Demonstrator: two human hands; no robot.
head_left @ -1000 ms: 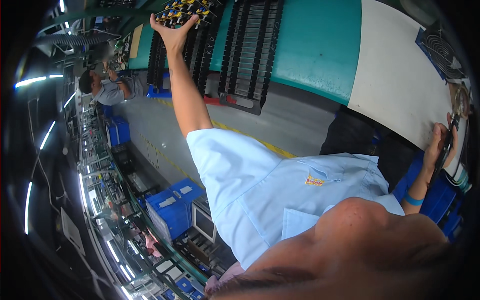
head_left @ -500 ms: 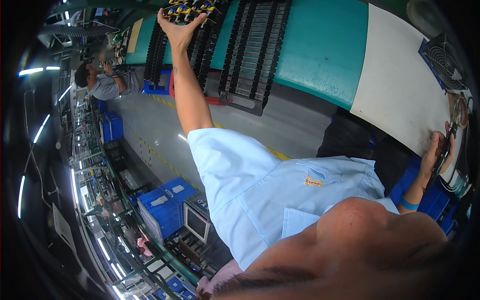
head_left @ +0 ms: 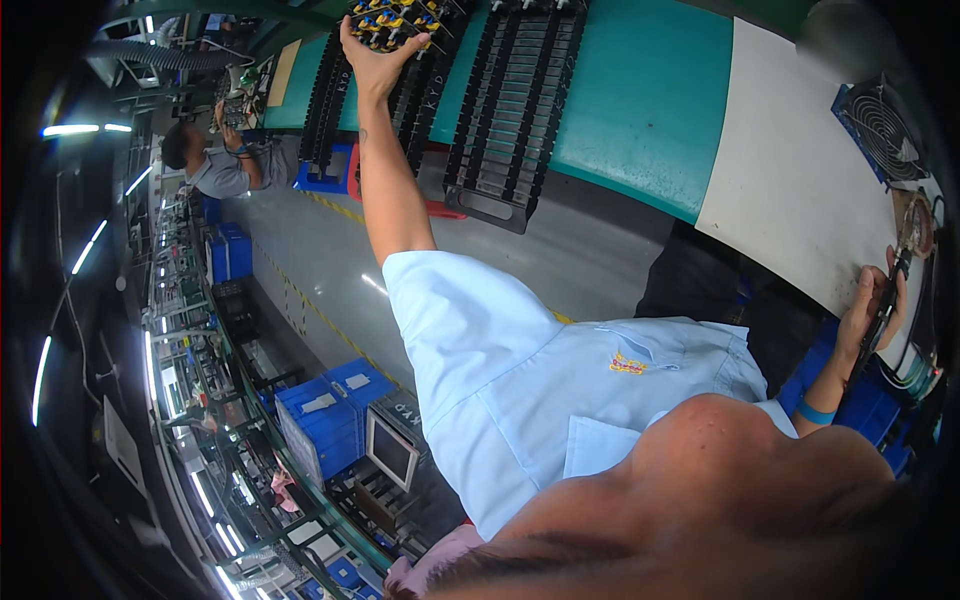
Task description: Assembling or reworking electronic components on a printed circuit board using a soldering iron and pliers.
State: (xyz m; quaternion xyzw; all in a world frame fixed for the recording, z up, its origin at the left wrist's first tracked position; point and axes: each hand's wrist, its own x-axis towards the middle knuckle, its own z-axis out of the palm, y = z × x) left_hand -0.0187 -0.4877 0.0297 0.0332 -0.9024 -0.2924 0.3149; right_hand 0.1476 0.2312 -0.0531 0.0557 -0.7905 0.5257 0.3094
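Observation:
My left hand (head_left: 378,65) reaches out to the far left of the bench, thumb and fingers spread wide. It lies at the near edge of a cluster of small yellow-and-blue components (head_left: 395,22) with metal leads, above a black slotted rack (head_left: 425,95). No firm grip on them shows. At the right edge, my right hand (head_left: 868,310) is closed round a slim black tool (head_left: 884,312), whose exact kind I cannot make out. A coppery round thing (head_left: 917,225) sits just beyond it.
Another black rack (head_left: 515,110) overhangs the green bench mat (head_left: 630,110). A white sheet (head_left: 800,160) covers the bench's right part, with a small fan (head_left: 885,130) beyond. At the left, a co-worker in grey (head_left: 228,165) stands along the bench. Blue bins (head_left: 335,410) stand behind me.
The view has shifted slightly. My left hand stays spread by the yellow-and-blue components, and my right hand keeps the black tool. The co-worker's hand has risen.

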